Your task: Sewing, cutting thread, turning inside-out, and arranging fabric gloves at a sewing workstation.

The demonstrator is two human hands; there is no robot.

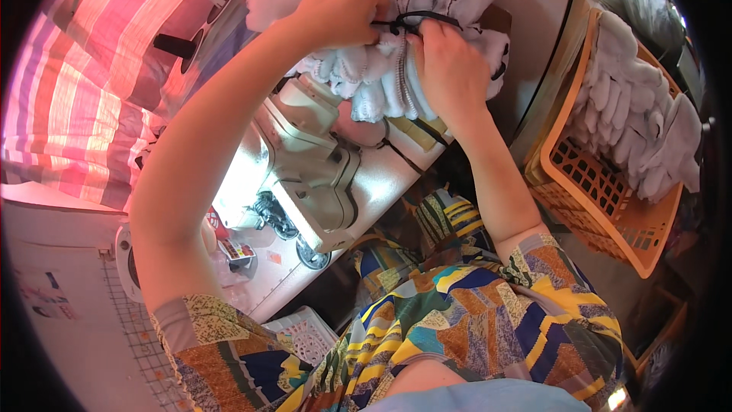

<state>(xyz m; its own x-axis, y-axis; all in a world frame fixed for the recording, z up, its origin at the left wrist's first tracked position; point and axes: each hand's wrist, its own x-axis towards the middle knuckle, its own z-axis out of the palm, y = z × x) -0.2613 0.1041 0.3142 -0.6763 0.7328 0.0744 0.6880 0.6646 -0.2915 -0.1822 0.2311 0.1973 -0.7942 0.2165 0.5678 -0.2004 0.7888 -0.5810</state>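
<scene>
A thick bundle of white gloves [366, 76] with dark stitched edges lies at the top middle, on the far part of the table. A thin black tie [415, 18] crosses it, with a knot near the middle. My left hand [343, 8] rests on the bundle's left side, fingers bent; one end of the tie runs into its grip. Right of the knot, my right hand [451, 65] has its thumb and fingertips closed on the tie, pressed against the gloves. The fingertips of both hands are partly hidden.
A cream sewing machine [305, 175] with a bright lamp stands on the white table [267, 290] just nearer than the bundle. At right, an orange plastic basket [644, 248] holds more white gloves [621, 99]. A pink striped curtain [84, 99] hangs at left.
</scene>
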